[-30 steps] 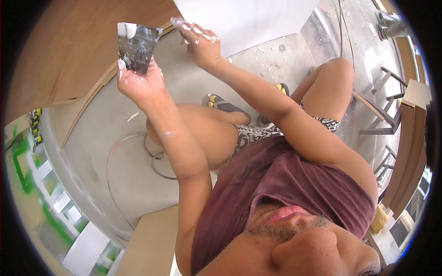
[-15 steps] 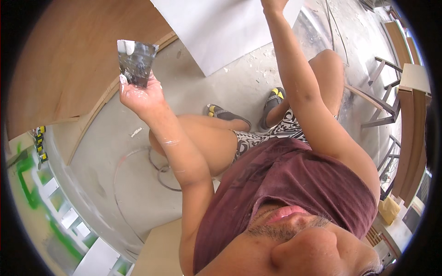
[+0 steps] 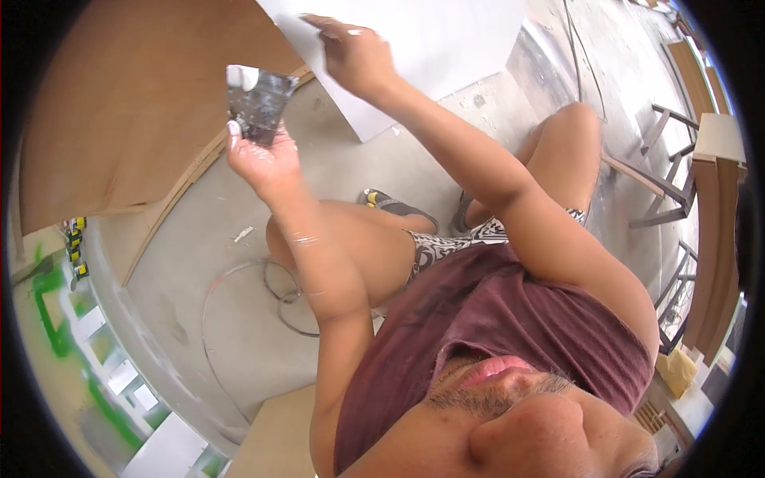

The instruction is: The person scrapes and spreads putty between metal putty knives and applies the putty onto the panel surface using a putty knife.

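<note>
Here's the left hand (image 3: 267,163), raised and gripping a dark, smoky-grey trapezoid plate (image 3: 259,107) by its narrow end, thumb up along the left side. That plate is the carrier: a thick lump of white paste (image 3: 243,77) sits at its far left corner, thinner whitish smears across the rest of its face. White on the left thumb too, and across the palm.

Over to the right hand (image 3: 358,62), out above a large, smooth white flat panel (image 3: 446,64), fingers bent and pointing left, a dab of white on it. The fingertips are blurred; I can't tell whether they grip anything or touch the panel.

Now the edges! The white panel's near corner points back toward the person, its left edge slanting away just below the right hand's fingers. Left of that, a broad reddish-brown wooden panel (image 3: 143,103) with a pale wooden border strip (image 3: 187,177); the plate overlaps its edge in the view. Between the two panels opens a wedge of grey floor (image 3: 335,171), widening toward the legs. A thin looped hose (image 3: 207,307) lies beside the left knee. Far right, dark angular metal legs (image 3: 660,217) stand well apart from both hands.
</note>
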`<act>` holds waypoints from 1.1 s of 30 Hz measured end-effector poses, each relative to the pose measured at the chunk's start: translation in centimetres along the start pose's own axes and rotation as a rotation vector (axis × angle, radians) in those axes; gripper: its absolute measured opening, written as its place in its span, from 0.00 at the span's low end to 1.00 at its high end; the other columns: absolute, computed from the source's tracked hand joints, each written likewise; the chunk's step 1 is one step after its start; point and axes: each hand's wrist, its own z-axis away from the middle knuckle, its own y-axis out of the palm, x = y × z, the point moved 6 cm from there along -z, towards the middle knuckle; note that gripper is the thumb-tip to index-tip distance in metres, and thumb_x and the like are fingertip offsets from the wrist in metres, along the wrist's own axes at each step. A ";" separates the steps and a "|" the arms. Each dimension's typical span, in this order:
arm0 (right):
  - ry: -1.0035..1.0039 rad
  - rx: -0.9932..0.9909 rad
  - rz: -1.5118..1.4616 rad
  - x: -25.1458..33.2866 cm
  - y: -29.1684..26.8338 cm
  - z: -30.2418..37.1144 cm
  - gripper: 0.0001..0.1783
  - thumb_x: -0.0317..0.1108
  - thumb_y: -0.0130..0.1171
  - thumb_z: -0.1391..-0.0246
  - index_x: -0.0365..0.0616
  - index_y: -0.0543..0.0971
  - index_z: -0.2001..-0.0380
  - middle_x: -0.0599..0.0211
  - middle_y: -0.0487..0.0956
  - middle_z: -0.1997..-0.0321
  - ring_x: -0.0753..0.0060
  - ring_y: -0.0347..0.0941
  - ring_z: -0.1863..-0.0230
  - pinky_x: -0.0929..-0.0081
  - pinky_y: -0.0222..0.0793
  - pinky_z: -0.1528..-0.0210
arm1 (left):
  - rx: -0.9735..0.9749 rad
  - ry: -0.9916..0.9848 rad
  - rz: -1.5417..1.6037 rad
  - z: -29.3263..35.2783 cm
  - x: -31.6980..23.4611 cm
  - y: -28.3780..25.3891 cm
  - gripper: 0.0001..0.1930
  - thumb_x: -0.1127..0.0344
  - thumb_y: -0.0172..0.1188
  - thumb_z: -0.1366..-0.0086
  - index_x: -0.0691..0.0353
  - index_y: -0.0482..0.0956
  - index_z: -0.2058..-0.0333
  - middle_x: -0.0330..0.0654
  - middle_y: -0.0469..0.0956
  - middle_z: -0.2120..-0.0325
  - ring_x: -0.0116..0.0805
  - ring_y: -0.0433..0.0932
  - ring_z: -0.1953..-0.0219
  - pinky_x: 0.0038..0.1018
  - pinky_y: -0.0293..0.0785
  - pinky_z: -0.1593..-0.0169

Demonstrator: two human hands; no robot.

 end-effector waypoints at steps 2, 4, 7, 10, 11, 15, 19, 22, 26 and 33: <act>-0.018 -0.165 -0.232 -1.0 -2.8 -0.5 0.20 0.26 0.54 0.48 0.47 0.77 0.50 0.56 0.82 0.61 0.57 0.80 0.59 0.67 0.75 0.56 | 0.062 -0.017 -0.033 -0.1 1.1 0.8 0.15 0.64 0.48 0.32 0.68 0.70 0.52 0.46 0.76 0.56 0.39 0.77 0.54 0.36 0.75 0.50; 0.061 -0.230 -0.534 -2.5 -4.6 -0.8 0.19 0.25 0.57 0.47 0.40 0.77 0.50 0.57 0.83 0.61 0.66 0.79 0.60 0.72 0.74 0.56 | 0.092 -0.026 -0.060 0.4 2.4 1.4 0.15 0.65 0.50 0.32 0.66 0.70 0.51 0.46 0.76 0.55 0.39 0.77 0.54 0.36 0.75 0.49; 0.298 -0.166 -1.059 -3.6 -4.8 0.0 0.17 0.31 0.60 0.43 0.38 0.75 0.51 0.68 0.81 0.59 0.75 0.77 0.62 0.76 0.74 0.59 | 0.248 -0.109 -0.054 2.0 5.0 3.0 0.13 0.68 0.52 0.32 0.65 0.69 0.50 0.44 0.76 0.55 0.39 0.76 0.52 0.37 0.73 0.47; 0.399 -0.006 -1.155 -2.5 -4.3 1.8 0.17 0.31 0.58 0.42 0.34 0.74 0.51 0.64 0.80 0.59 0.76 0.75 0.58 0.79 0.73 0.57 | 0.285 -0.098 -0.080 3.0 6.3 4.0 0.14 0.70 0.53 0.33 0.63 0.70 0.50 0.43 0.76 0.54 0.36 0.76 0.51 0.36 0.74 0.46; 0.439 0.074 -1.170 -2.1 -3.8 2.3 0.17 0.31 0.58 0.41 0.33 0.74 0.52 0.64 0.79 0.59 0.76 0.75 0.58 0.79 0.73 0.57 | 0.278 -0.085 -0.093 3.1 6.4 4.1 0.14 0.70 0.53 0.33 0.64 0.69 0.49 0.43 0.76 0.54 0.36 0.76 0.51 0.36 0.75 0.47; 0.276 0.260 -0.982 -1.0 -4.3 2.8 0.20 0.34 0.56 0.39 0.33 0.72 0.47 0.64 0.80 0.61 0.75 0.77 0.62 0.78 0.75 0.57 | 0.297 -0.028 -0.144 3.4 5.6 4.4 0.13 0.69 0.51 0.32 0.65 0.69 0.50 0.44 0.75 0.54 0.37 0.77 0.52 0.37 0.76 0.48; 0.322 0.515 -0.866 -1.9 -4.5 2.9 0.20 0.34 0.54 0.38 0.32 0.72 0.47 0.63 0.80 0.62 0.75 0.77 0.63 0.76 0.76 0.56 | 0.330 0.003 -0.181 3.6 5.3 4.5 0.13 0.69 0.51 0.32 0.65 0.69 0.51 0.45 0.75 0.54 0.37 0.77 0.52 0.37 0.76 0.50; 0.313 0.263 -0.516 -3.5 -7.3 1.4 0.19 0.36 0.56 0.39 0.31 0.75 0.51 0.59 0.81 0.61 0.74 0.79 0.63 0.76 0.77 0.58 | 0.285 0.041 -0.162 3.4 5.0 4.3 0.11 0.72 0.51 0.32 0.68 0.71 0.53 0.43 0.76 0.57 0.34 0.77 0.55 0.33 0.76 0.50; 0.464 0.047 -1.006 -4.3 -8.9 0.6 0.15 0.28 0.56 0.44 0.34 0.76 0.54 0.69 0.81 0.67 0.71 0.78 0.70 0.71 0.76 0.68 | 0.270 0.059 -0.107 3.5 4.9 4.6 0.12 0.69 0.47 0.30 0.68 0.70 0.51 0.45 0.75 0.55 0.35 0.76 0.54 0.32 0.75 0.50; 0.494 0.218 -1.010 -2.6 -5.9 2.2 0.19 0.30 0.65 0.49 0.30 0.75 0.56 0.62 0.80 0.64 0.73 0.78 0.66 0.74 0.77 0.60 | 0.327 0.107 -0.220 4.1 5.8 5.8 0.17 0.68 0.44 0.30 0.68 0.68 0.45 0.47 0.74 0.51 0.39 0.75 0.49 0.36 0.73 0.47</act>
